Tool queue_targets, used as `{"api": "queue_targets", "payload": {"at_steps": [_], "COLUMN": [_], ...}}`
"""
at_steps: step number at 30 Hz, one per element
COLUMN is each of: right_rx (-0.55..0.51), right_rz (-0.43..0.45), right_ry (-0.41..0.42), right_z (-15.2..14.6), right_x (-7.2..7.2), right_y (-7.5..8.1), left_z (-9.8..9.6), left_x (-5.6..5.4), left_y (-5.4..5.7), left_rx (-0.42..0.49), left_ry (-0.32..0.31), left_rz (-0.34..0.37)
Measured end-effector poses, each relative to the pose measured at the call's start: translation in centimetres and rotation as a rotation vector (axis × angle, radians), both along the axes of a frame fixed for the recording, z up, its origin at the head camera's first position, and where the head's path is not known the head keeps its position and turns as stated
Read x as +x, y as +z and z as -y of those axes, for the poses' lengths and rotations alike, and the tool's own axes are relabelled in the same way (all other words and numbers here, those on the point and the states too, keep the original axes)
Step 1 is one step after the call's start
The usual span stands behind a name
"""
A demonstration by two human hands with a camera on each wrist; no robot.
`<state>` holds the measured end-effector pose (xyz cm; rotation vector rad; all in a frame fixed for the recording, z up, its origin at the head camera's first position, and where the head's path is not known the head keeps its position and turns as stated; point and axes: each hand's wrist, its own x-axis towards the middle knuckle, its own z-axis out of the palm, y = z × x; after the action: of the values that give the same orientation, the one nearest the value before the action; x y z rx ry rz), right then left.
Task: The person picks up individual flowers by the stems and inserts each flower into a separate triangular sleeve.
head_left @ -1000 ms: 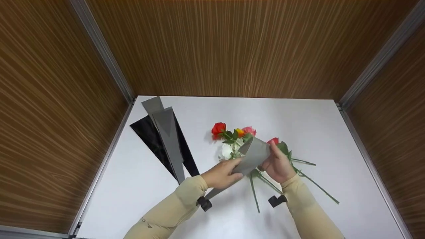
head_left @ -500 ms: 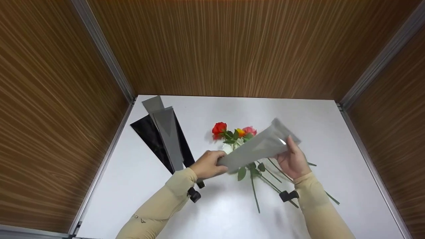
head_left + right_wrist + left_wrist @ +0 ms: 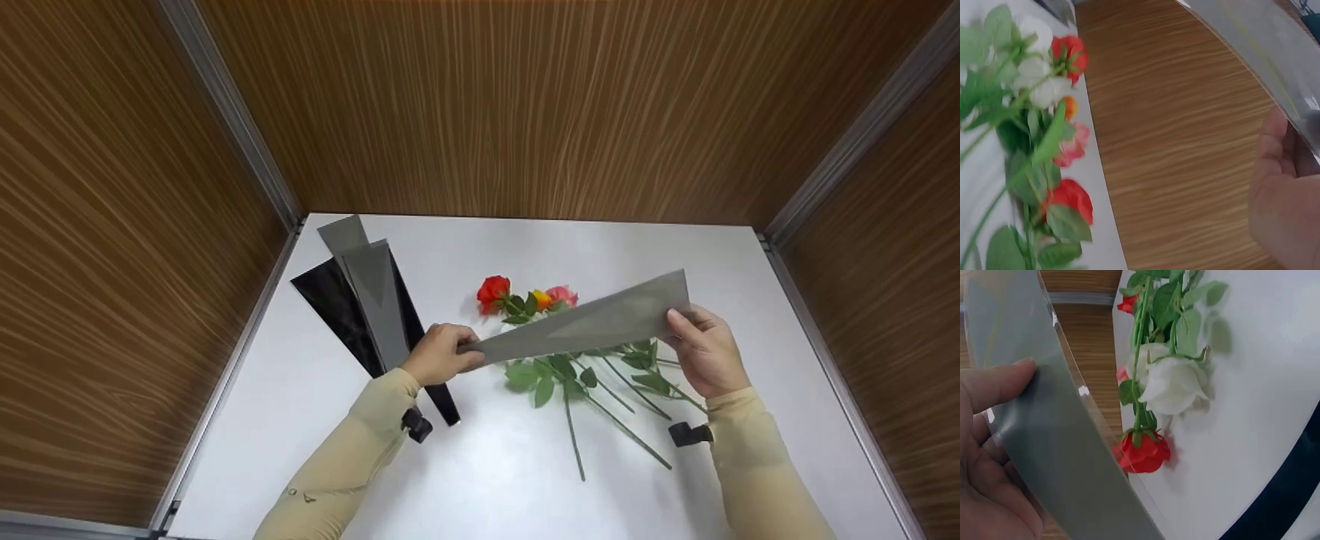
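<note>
A grey tapered flower sleeve, glossy and partly see-through, is stretched between both hands above the flowers. My left hand pinches its narrow end, thumb on the near face in the left wrist view. My right hand grips the wide end between thumb and fingers. Beneath the sleeve lie several flowers: a red rose, a yellow bloom and a pink bloom. A white rose shows in the left wrist view, and another red rose in the right wrist view.
More sleeves lie fanned at the left of the white table: a black sleeve and a grey sleeve. Green stems reach toward the front. Wood-grain panels enclose the back and sides.
The hands have moved apart, the left leftward and the right rightward. The sleeve, tilted and bunched before, now stretches out flat between them. The flowers and other sleeves stay in place.
</note>
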<state>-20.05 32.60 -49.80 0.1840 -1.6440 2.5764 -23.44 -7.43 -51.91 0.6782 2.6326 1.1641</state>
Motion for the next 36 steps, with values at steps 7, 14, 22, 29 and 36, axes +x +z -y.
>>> {"api": "queue_targets", "payload": {"at_steps": [7,14,22,29,36], "right_rx": [0.366,0.576,0.622,0.654,0.709], "right_rz": [0.054,0.068,0.06,0.055,0.059], "right_ry": [-0.169,-0.211,-0.14,-0.079,-0.082], "right_z": [-2.1,-2.4,0.3,1.2,1.1], "right_x": [1.5,2.6,1.3,1.6,2.5], "right_y": [-0.6,-1.7,-2.3,-2.5,-3.0], "left_z": [0.3,1.1,4.4,5.3,5.1], "left_x": [-1.2,-1.3,0.6,1.8,2.7], "left_y": [-0.7,-1.4,-2.0,-2.8,-3.5], "left_rx": [-0.022,0.006,0.018,0.015,0.01], "left_ry": [0.001,-0.043,0.03,0.044,0.049], "left_rz": [-0.061,-0.074,-0.017,-0.017,-0.022]}}
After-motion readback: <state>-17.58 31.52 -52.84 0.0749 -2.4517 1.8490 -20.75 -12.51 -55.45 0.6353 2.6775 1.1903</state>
